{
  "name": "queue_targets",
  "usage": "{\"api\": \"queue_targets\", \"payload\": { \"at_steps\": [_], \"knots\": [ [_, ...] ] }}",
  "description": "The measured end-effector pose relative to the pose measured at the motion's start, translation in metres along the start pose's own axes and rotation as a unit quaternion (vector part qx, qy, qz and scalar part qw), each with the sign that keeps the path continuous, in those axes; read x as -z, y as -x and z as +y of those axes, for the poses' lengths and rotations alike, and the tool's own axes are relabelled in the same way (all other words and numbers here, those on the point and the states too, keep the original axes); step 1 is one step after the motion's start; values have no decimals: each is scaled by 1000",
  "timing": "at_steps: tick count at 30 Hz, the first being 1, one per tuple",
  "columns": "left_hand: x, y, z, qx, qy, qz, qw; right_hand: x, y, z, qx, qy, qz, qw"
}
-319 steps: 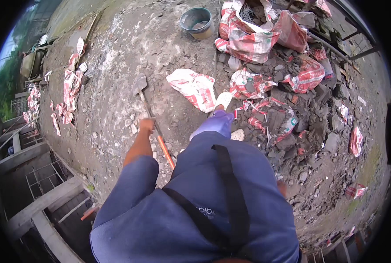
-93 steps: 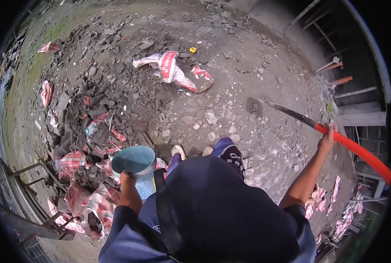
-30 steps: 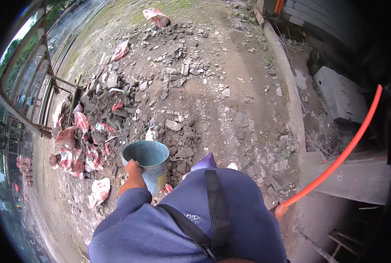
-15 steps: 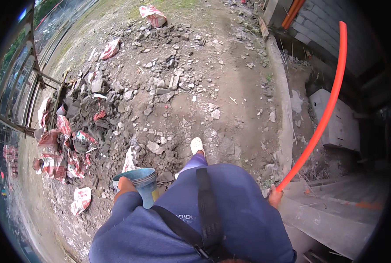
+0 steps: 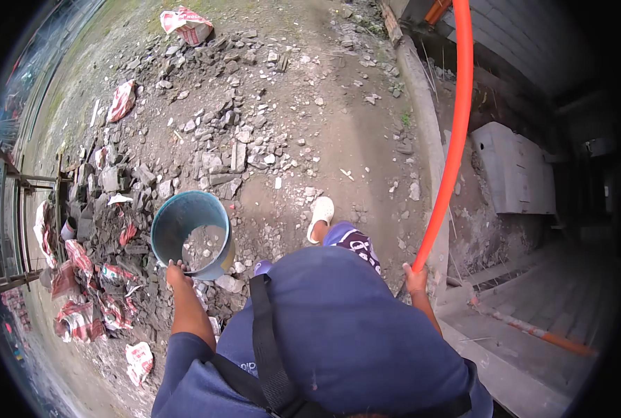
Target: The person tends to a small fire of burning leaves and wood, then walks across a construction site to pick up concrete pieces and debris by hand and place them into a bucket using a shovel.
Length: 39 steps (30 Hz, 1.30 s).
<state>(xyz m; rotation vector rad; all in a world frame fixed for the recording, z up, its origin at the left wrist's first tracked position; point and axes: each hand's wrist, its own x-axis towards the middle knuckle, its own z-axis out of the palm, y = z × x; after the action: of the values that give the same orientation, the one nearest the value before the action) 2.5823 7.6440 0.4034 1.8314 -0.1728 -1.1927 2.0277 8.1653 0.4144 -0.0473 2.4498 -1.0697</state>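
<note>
My left hand (image 5: 177,273) is closed on the near rim of a teal bucket (image 5: 167,233), which hangs out in front on my left. The bucket's mouth faces up toward me, and a grey patch shows at its bottom; I cannot tell whether that is residue or contents. On my right side, my right hand (image 5: 415,279) is wrapped round the lower part of a long orange plastic pipe (image 5: 455,125). The pipe curves up and away past the frame's top edge. Below my grip, its end is mostly hidden beside my body.
Broken concrete and stones (image 5: 220,150) litter the dirt to the left. Torn red-and-white sacks (image 5: 80,320) lie among them, and another sack (image 5: 187,26) stands farther off. A low concrete edge (image 5: 422,90) runs along the right, with a grey cabinet-like box (image 5: 512,167) beyond it.
The bucket has swung forward and left, and its inside now shows. My right hand has moved forward with the pipe, whose upper part has shifted left and out of frame. The ground view has shifted.
</note>
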Motion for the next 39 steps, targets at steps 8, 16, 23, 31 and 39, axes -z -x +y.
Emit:
{"api": "queue_targets", "payload": {
  "at_steps": [8, 16, 23, 31, 39],
  "knots": [
    [-194, -62, -15, -27, -42, 80, 996, -102, -268, -155, -44, -72, -31, 996],
    [-304, -93, 36, -69, -453, 192, 868, -197, -484, -397, 78, -53, -100, 990],
    [-599, -86, 73, -212, -737, 88, 636, -282, -674, -504, 190, -37, -56, 979],
    [-1014, -175, 210, -7, -91, 84, 992, -389, -817, -707, 206, -21, -66, 976],
    [-1286, -205, 335, -74, -14, -57, 995, -485, -1034, -846, 155, -47, -123, 979]
  ]
}}
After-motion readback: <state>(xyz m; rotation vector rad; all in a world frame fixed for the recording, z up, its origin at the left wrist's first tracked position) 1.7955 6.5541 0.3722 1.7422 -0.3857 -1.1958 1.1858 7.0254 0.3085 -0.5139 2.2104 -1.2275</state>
